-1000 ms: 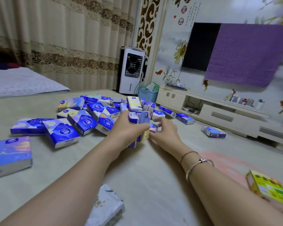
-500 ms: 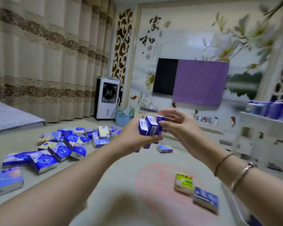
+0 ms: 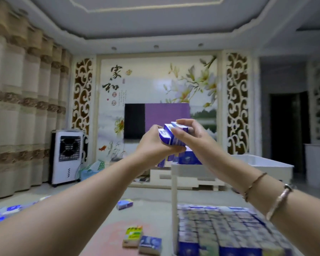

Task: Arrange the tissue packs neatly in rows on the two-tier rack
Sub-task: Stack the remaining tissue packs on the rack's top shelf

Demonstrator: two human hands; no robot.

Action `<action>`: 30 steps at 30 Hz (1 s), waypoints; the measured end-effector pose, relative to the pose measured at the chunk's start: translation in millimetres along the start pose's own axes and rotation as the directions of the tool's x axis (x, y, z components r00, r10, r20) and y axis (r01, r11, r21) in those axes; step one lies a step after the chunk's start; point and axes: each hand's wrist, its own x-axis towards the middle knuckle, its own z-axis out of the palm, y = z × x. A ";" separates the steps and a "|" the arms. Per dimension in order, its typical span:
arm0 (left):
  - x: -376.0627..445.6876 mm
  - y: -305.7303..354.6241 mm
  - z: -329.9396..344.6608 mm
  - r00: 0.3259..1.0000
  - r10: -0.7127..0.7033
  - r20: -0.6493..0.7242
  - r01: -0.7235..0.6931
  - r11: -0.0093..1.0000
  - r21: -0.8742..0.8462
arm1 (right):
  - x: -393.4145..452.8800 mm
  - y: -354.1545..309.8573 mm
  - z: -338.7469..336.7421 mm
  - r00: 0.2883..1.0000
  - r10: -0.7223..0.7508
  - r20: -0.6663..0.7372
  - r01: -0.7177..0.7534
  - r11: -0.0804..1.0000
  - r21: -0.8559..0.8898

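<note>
Holding a small bundle of packs (image 3: 171, 136) upright at chest height, the left hand (image 3: 153, 146) wraps its fingers round their lower halves, while the right hand (image 3: 189, 133) curls over the top, fingertips on the uppermost pack and thumb against the side. Both grips are closed on the bundle; neither is slack. The bundle hangs just above the front left corner of the rack (image 3: 188, 169), whose upper tier already carries a few blue packs (image 3: 189, 158) near that corner. The lower tier (image 3: 218, 228) looks tightly filled with rows of packs.

Judging from this, the step in hand is lowering the bundle onto the upper tier. To do it well, the packs should stay squared between the two hands, come down standing on the same edge as those already there, and be slid until they touch them, so the row runs straight. The right hand could peel off one pack at a time if the bundle will not seat whole. Loosening the left hand too soon risks the packs fanning out or toppling.

More packs lie on the floor (image 3: 155, 206): one blue (image 3: 124, 204) further off, a yellow-green one (image 3: 133, 237) and a blue one (image 3: 150, 244) nearer, others blurred at far left (image 3: 0, 215).

Writing: the wall mural (image 3: 155, 85) bears large brushed characters 家和 (image 3: 114, 80), with red seals and small script too fine to read. The packs show white logos on blue and a barcode, but blur makes the brand unreadable.
</note>
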 end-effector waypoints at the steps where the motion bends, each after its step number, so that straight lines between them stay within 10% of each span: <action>1: 6.9 5.9 11.1 1.000 -0.003 -0.024 0.003 1.000 -0.006 | -2.4 -2.0 -11.6 1.000 -0.006 -0.012 0.005 0.998 -0.068; 9: 45.5 42.2 79.9 0.982 -0.023 0.188 0.020 1.000 0.020 | -2.4 -7.2 -98.0 0.993 0.061 -0.098 -0.080 0.974 -0.212; 15: 63.6 49.6 95.6 0.853 -0.197 0.483 0.326 0.925 -0.198 | 1.1 9.5 -129.4 0.984 0.098 -0.149 -0.104 0.994 -0.032; 25: 105.1 44.0 106.1 0.884 -0.122 0.451 0.227 0.956 -0.188 | 35.3 40.7 -152.4 0.970 0.205 -0.133 -0.195 0.977 0.082; 30: 130.4 9.8 111.5 0.933 -0.174 0.315 0.083 0.955 0.283 | 56.4 53.9 -169.8 0.949 0.267 -0.167 -0.300 0.928 -0.222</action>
